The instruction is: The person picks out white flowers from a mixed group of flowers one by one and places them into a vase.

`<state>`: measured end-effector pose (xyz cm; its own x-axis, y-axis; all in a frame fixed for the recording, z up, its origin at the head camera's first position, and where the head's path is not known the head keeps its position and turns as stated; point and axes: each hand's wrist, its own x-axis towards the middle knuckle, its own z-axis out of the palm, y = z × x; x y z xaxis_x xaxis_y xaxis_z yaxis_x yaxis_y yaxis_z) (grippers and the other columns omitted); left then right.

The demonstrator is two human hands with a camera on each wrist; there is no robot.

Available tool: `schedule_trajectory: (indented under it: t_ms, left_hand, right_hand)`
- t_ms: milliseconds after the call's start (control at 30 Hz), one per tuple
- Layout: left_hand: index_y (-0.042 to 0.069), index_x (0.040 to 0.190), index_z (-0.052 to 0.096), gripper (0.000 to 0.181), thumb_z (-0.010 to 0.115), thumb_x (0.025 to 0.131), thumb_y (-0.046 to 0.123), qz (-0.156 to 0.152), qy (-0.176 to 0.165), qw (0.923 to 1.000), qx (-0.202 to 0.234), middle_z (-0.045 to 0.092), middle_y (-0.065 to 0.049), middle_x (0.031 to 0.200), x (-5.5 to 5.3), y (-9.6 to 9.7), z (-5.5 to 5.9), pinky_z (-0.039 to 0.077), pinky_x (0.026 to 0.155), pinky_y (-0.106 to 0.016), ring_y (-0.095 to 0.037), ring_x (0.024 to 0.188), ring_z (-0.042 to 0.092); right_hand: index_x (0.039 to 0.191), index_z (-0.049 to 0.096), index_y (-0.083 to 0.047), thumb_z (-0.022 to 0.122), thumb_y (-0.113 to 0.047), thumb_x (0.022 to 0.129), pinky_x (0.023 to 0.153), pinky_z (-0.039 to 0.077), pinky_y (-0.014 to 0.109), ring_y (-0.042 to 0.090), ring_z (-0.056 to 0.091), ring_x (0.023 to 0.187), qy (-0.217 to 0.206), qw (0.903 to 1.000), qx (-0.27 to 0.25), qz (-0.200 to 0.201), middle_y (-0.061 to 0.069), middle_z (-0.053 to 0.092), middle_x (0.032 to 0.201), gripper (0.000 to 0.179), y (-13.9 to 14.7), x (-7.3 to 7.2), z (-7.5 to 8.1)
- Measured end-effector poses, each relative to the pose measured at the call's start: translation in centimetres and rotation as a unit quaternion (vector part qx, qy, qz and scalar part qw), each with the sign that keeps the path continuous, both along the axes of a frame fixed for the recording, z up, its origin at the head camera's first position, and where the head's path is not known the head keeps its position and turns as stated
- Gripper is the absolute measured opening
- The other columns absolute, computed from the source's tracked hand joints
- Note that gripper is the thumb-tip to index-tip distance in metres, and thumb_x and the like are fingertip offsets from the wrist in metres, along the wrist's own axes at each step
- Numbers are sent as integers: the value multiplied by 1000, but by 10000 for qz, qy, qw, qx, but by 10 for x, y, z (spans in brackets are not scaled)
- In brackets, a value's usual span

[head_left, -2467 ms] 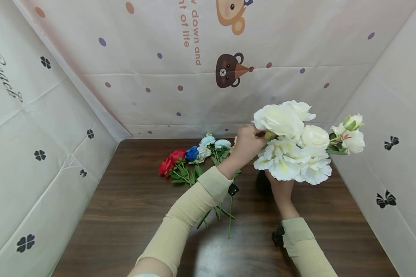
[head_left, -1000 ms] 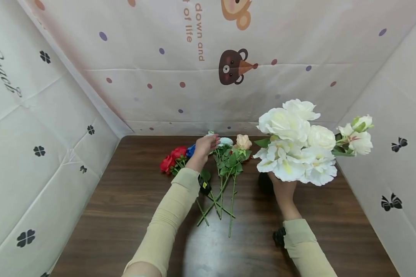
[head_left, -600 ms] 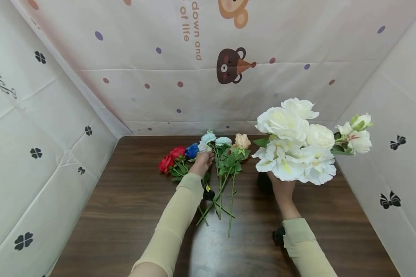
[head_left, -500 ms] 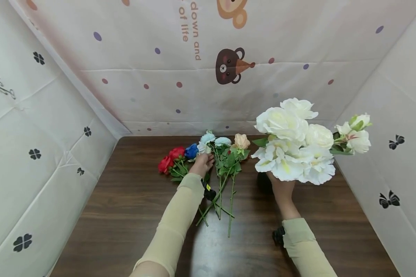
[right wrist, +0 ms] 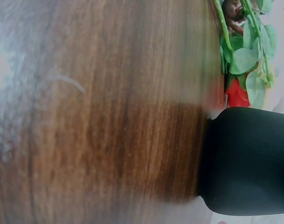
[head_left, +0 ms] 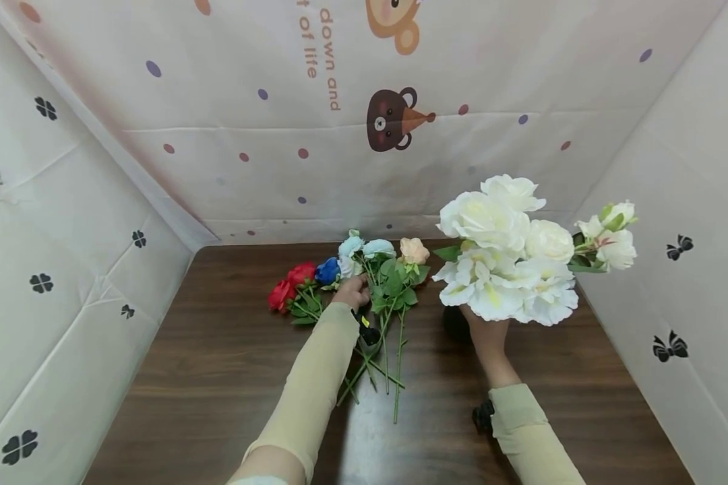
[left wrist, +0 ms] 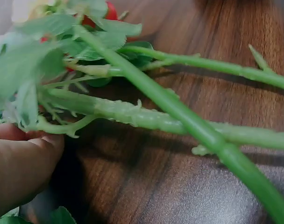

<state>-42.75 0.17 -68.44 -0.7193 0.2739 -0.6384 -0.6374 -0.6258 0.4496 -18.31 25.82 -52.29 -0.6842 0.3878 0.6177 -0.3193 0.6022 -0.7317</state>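
In the head view my left hand [head_left: 353, 292] is down among the cut artificial flowers on the table, just below a pale blue-white flower [head_left: 348, 267]. Its thumb and fingertips [left wrist: 51, 140] pinch at a stem under the leaves; the exact grip is partly hidden. Green stems [left wrist: 179, 112] cross in front of them in the left wrist view. My right hand [head_left: 487, 330] grips a black vase [right wrist: 249, 161], which stands upright on the table. Large white flowers [head_left: 488, 222] rise from the vase and cover its mouth and part of that hand.
Red roses [head_left: 291, 286] and a blue rose [head_left: 327, 271] lie left of my left hand. Light blue flowers [head_left: 379, 248] and a peach rose [head_left: 414, 250] lie to its right, stems toward me. Printed cloth walls [head_left: 243, 182] enclose the brown table [head_left: 218, 384].
My left hand has left the white flowers at the vase, moved left over the lying flowers, and come down to pinch near the pale blue-white one. The right hand stays at the vase.
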Motion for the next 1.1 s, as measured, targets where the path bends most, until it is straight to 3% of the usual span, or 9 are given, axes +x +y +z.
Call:
schedule_trajectory:
  t_ms: [33, 100, 167, 233, 333, 467, 567, 767, 1100]
  left_hand:
    - [18, 103, 67, 19, 60, 99, 1, -48, -2, 10000, -18, 44, 2, 67, -17, 1, -27, 23, 46, -29, -11, 51, 20]
    - [20, 102, 68, 22, 59, 98, 1, -94, -18, 9999, -133, 48, 4, 66, -32, 2, -51, 27, 42, -28, -10, 48, 23]
    - [22, 115, 72, 26, 61, 100, 4, -145, 1, 9994, -308, 53, 5, 69, -37, 5, -54, 25, 44, -28, -9, 49, 22]
    - [24, 132, 67, 34, 60, 102, 10, -244, -2, 9983, -535, 53, 6, 70, -26, 9, -30, 23, 47, -27, -9, 52, 20]
    - [19, 119, 74, 25, 75, 94, 15, -381, 346, 9977, -434, 54, 4, 67, -2, 12, 8, 26, 46, -25, -8, 50, 26]
    - [11, 94, 74, 5, 78, 91, 10, 17, 508, 9930, -1064, 54, 3, 62, 57, 19, 101, 30, 46, -24, -7, 46, 34]
    - [8, 103, 72, 7, 66, 99, 6, 566, 415, 9804, -1841, 46, 5, 58, 89, 28, 153, 24, 49, -23, -7, 45, 25]
    - [12, 90, 68, 14, 63, 100, 3, 1494, 898, 9636, -2029, 51, 7, 64, 89, 30, 159, 24, 52, -23, -6, 48, 19]
    - [4, 91, 74, 10, 68, 94, -3, 2686, 1681, 9134, -2555, 69, -1, 84, 79, 18, 185, 59, 90, -42, -20, 86, 70]
  right_hand:
    - [140, 50, 5, 80, 9, 78, 109, 33, 13, 11, 50, 133, 14, 10000, -65, 21, 28, 57, 136, 69, 0, 0, 0]
    - [142, 50, 2, 80, 9, 78, 109, 33, 11, 10, 50, 133, 20, 9997, -216, 69, 27, 56, 137, 71, 0, 1, -1]
    - [142, 51, 0, 80, 11, 77, 108, 33, 10, 11, 52, 133, 65, 9993, -339, 114, 27, 57, 136, 72, 0, 1, -1]
    - [141, 51, 1, 80, 11, 77, 108, 33, 10, 13, 52, 133, 65, 9995, -301, 110, 27, 57, 135, 71, 0, 0, -1]
    - [138, 52, 5, 80, 5, 81, 107, 33, 10, 17, 54, 129, 82, 9999, -106, 23, 29, 58, 132, 64, 0, 1, -2]
    - [136, 50, 10, 81, -6, 85, 106, 32, 10, 7, 52, 128, 126, 9999, 28, -25, 30, 59, 130, 61, 0, 2, -3]
    - [137, 50, 9, 81, 0, 82, 106, 33, 10, 1, 50, 129, 128, 9998, -115, 49, 29, 59, 131, 64, 0, 1, -2]
    - [138, 48, 10, 80, 7, 79, 108, 36, 18, 24, 53, 130, -207, 9998, -60, -49, 29, 57, 134, 67, -1, 3, 1]
    - [133, 49, 14, 83, 6, 73, 99, 45, 66, 48, 52, 124, -154, 9898, 1282, -596, 33, 55, 130, 69, 1, 0, -3]
